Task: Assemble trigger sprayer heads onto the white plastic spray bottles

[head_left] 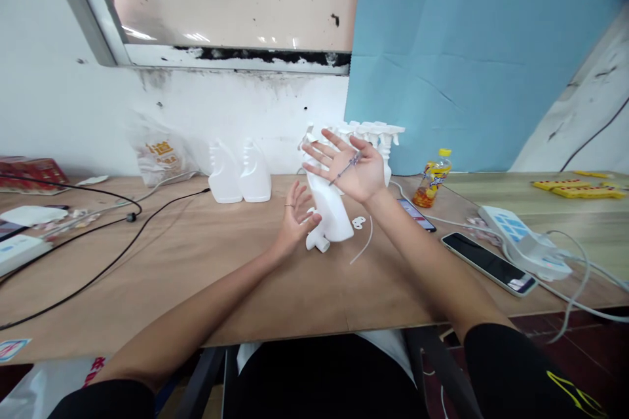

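Note:
My left hand (297, 219) is open, its fingers apart, just left of a white plastic bottle (334, 213). That bottle is tilted, and my right hand hides part of its upper end; I cannot tell what supports it. My right hand (361, 170) is open with the palm turned up and fingers spread in front of the bottle. Across its palm runs a thin blue-grey strand (345, 169), too small to name. A white spray trigger head (318, 240) lies at the bottle's base. Beside it are small white flat rings (359, 222) and a thin white tube (364, 247).
Several white trigger heads (388, 134) stand behind my right hand. Two white bottles (255, 173) stand left, near a plastic bag (162, 154). To the right are a drink bottle (432, 178), two phones (489, 263) and a power strip (523, 242). Cables (147, 242) cross the table.

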`<act>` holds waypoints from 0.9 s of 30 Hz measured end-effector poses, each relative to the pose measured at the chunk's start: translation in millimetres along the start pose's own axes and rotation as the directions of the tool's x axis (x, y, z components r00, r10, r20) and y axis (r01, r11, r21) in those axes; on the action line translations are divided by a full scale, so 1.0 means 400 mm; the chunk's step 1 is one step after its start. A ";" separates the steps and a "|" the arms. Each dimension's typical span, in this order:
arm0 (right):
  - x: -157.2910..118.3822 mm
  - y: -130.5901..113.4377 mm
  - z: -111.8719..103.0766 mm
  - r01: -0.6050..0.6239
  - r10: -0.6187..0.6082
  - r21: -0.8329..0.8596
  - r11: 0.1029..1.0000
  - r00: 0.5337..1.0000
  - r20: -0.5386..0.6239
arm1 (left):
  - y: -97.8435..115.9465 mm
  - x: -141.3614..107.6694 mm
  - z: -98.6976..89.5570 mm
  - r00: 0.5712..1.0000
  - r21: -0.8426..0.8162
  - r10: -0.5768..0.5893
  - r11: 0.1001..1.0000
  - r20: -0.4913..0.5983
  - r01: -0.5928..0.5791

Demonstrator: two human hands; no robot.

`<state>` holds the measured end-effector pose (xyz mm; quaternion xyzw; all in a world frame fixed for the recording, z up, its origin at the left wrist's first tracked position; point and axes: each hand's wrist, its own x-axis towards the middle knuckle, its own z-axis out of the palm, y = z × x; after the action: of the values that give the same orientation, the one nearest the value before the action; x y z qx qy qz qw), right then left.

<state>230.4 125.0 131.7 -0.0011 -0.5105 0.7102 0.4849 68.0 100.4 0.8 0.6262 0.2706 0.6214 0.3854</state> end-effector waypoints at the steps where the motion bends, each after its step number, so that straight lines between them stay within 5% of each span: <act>1: -0.015 0.004 0.018 -0.012 0.012 -0.008 1.000 1.000 0.007 | 0.013 -0.006 0.013 1.000 -0.071 -0.024 0.997 0.003 0.025; 4: -0.049 -0.002 0.004 -0.058 0.057 -0.049 0.997 0.998 -0.014 | 0.046 -0.023 0.035 0.993 -0.256 -0.111 0.959 0.051 0.120; 12: -0.111 -0.019 -0.213 -0.287 0.218 -0.175 0.942 0.917 -0.333 | 0.063 -0.056 0.018 0.874 -0.530 -0.347 0.697 0.340 0.483; 19: -0.143 0.061 -0.210 -0.324 0.222 -0.213 0.922 0.892 -0.394 | 0.042 -0.083 0.030 0.779 -0.460 -0.375 0.647 0.503 0.608; 23: -0.141 0.078 -0.211 -0.269 0.132 -0.243 0.932 0.875 -0.465 | 0.039 -0.088 0.026 0.739 -0.395 -0.512 0.629 0.438 0.670; 27: -0.145 0.084 -0.214 -0.200 0.058 -0.258 0.945 0.881 -0.469 | 0.051 -0.079 0.017 0.655 -0.426 -0.508 0.502 0.559 0.753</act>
<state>280.4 146.8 37.6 -0.2750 -0.4829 0.6355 0.5360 69.2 62.3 -0.2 0.4156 0.1849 0.3577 0.8156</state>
